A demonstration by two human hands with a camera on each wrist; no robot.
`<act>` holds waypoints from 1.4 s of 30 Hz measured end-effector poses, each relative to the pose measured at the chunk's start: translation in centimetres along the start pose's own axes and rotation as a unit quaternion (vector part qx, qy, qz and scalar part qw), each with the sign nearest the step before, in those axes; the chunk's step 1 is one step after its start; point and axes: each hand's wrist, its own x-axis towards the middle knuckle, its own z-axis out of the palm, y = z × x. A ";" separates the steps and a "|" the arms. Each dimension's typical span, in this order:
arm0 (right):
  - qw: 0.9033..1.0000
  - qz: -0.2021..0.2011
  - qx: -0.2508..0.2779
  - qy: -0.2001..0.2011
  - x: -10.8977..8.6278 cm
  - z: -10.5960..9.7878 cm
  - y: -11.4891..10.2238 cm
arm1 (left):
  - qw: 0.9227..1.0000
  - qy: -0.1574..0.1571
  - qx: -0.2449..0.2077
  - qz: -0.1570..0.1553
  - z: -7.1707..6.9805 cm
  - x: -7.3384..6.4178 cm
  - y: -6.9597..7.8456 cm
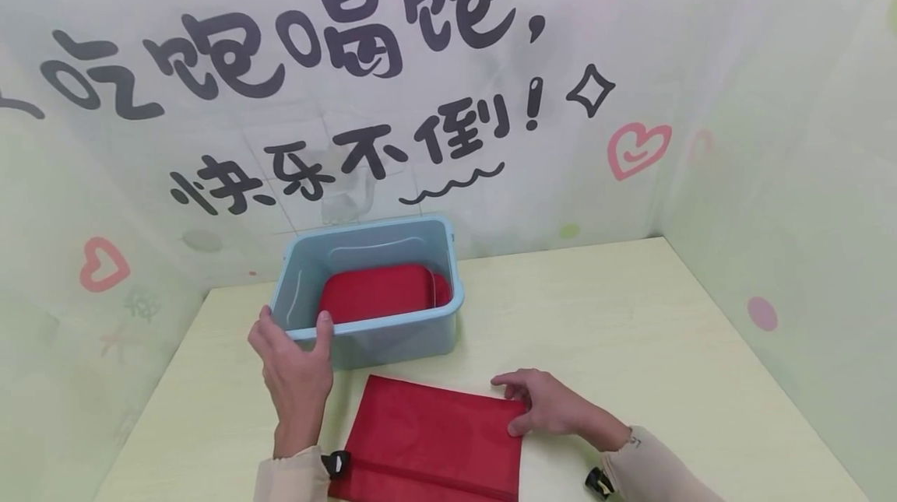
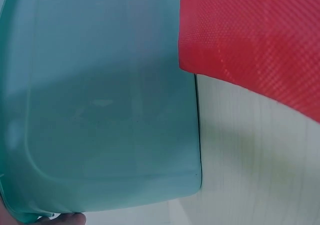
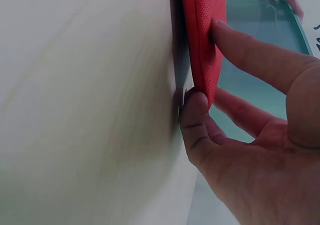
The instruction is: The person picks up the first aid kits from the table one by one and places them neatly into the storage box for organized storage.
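Note:
A light blue plastic storage bin stands near the back wall, and my left hand grips its front left corner at the rim. Inside the bin sits a red case with rounded corners; its lower part is hidden. In front lies a flat red folded fabric piece with a crease near its near edge. My right hand pinches its right edge close to the far corner. The right wrist view shows the thumb and fingers of that hand on either side of the red edge.
A pale wooden table carries everything and extends to the right of the bin. Printed wall panels with dark lettering and hearts enclose it at the back and both sides.

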 end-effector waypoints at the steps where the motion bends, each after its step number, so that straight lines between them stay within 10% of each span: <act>1: 1.000 0.001 0.000 0.000 0.0 0.0 0.0 | 1.000 -0.001 0.000 -0.001 0.0 0.0 0.0; 18: 0.996 -0.037 0.073 -0.032 -0.1 -0.1 1.2 | 1.000 0.004 0.003 -0.004 -0.1 -0.2 0.1; 29: 0.974 -0.036 0.219 -0.039 -0.6 -2.4 1.6 | 1.000 0.004 0.001 -0.002 0.0 -0.1 0.1; 42: 0.971 -0.042 0.231 -0.050 -1.8 -4.7 1.9 | 1.000 0.004 0.002 -0.003 0.0 -0.1 0.1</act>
